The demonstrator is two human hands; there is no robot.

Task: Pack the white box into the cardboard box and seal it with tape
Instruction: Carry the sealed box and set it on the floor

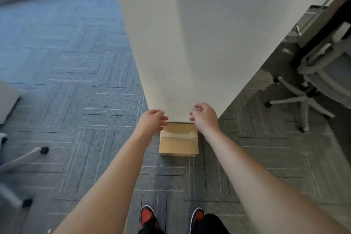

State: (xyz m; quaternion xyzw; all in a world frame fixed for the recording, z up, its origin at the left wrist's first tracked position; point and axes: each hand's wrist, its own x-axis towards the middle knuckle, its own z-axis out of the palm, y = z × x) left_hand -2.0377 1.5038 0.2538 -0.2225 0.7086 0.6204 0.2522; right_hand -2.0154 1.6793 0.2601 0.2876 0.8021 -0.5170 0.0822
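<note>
Placement tells us most here: the cardboard box (178,143) sits on the carpet (76,100), pushed up against the foot of a white pillar (190,43). We read that spot as chosen so the pillar backs the box and it cannot slide away under pressing hands. Its flaps lie shut, and a pale glossy strip runs along the top seam; we take that for tape, though the blur keeps us from being sure. The white box is nowhere in sight, so we judge it is already inside. Both arms reach down and forward from a standing person, whose red-and-black shoes (148,216) show at the bottom edge. The left hand (152,119) hangs just above the box's far left corner, fingers relaxed and slightly bent, holding nothing. The right hand (204,118) hangs over the far right corner, fingers loosely curled, likewise empty. Neither touches the cardboard as far as we can tell. We see no tape roll. An office chair (315,80) stands well apart on the right. To our eye, the sealing looks done or close to it.
</note>
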